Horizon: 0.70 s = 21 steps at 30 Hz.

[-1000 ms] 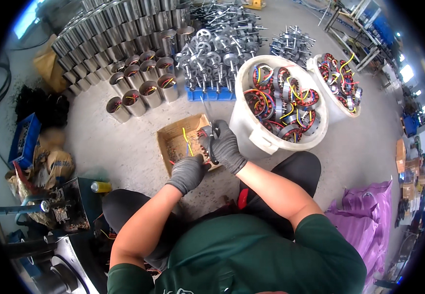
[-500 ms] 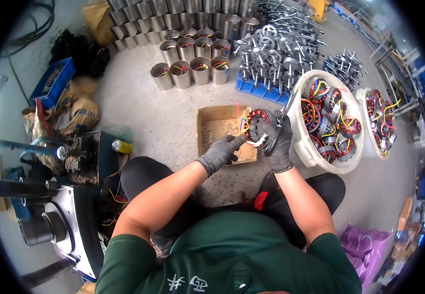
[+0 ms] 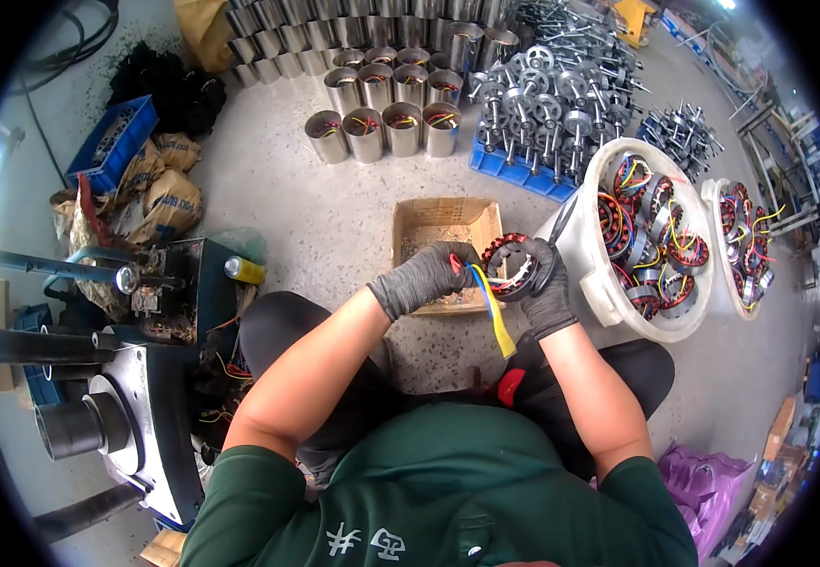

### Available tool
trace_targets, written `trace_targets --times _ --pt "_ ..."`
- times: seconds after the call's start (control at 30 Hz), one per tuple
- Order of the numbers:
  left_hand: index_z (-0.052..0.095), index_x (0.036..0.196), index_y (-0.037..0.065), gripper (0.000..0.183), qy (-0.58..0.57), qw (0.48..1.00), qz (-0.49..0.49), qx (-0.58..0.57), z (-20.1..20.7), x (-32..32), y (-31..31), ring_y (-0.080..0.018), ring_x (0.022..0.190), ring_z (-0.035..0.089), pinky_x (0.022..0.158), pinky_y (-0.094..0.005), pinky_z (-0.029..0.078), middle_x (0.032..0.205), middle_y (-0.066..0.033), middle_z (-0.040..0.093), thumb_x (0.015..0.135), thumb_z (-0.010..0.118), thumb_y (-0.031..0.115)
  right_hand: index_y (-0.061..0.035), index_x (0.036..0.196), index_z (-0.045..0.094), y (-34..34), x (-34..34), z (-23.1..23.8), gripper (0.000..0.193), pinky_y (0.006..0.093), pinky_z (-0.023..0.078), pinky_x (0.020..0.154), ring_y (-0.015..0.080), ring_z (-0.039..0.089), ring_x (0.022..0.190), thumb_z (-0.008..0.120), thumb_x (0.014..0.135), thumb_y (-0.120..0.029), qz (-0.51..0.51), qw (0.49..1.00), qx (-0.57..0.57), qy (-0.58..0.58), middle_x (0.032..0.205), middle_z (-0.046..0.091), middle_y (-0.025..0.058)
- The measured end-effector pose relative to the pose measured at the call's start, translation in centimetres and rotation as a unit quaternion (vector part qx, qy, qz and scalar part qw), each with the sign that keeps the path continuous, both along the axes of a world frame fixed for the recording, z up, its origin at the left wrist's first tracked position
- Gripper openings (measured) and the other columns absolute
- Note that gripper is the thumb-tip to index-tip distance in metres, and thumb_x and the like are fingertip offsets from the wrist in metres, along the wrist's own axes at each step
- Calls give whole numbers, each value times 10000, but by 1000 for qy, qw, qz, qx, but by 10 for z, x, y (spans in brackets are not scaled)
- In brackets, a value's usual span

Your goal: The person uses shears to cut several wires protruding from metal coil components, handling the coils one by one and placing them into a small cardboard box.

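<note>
Stator (image 3: pixel 497 253), one, over the carton (image 3: pixel 443 210)'s right edge — my right hand (image 3: pixel 548 288) grips it, left hand (image 3: pixel 426 276) its leads (image 3: pixel 491 302); wired cylinders (image 3: pixel 365 140) look filled, the white tub (image 3: pixel 589 279)'s lot apparently remaining.

This is a workshop or factory floor: metal cylinders (image 3: pixel 366 144) stand in rows, shafted wheels (image 3: pixel 544 106) lie heaped over a blue crate (image 3: pixel 523 177), and white tubs (image 3: pixel 578 248) hold many wire-wound rings (image 3: pixel 688 251), all on a grey floor (image 3: pixel 268 208). A heavy machine (image 3: pixel 150 416) with thick bars stands at the left, cardboard boxes (image 3: pixel 782 421) at the right.
</note>
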<state>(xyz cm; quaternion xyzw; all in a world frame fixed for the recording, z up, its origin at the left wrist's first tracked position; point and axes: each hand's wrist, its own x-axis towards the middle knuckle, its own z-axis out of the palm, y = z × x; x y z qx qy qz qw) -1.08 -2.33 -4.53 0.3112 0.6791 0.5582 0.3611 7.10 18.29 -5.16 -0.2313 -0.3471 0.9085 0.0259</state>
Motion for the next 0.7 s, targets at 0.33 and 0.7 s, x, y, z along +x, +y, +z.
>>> trace_targets --times 0.33,0.7 --pt "663 1147 54 282 -171 981 77 56 19 5 -2 -30 614 470 549 -183 385 808 44 617 1003 609 290 -54 1172 565 2 12 -78 450 363 515 465 227 632 570 670 917 -410 170 948 184 -198 844 662 116" --pt "710 1111 21 260 -212 944 246 -51 10 2 -13 -55 700 557 649 -231 479 808 26 655 959 669 227 -23 1375 413 -11 47 -38 606 334 518 594 183 623 698 677 943 -355 169 962 202 -68 853 599 75"
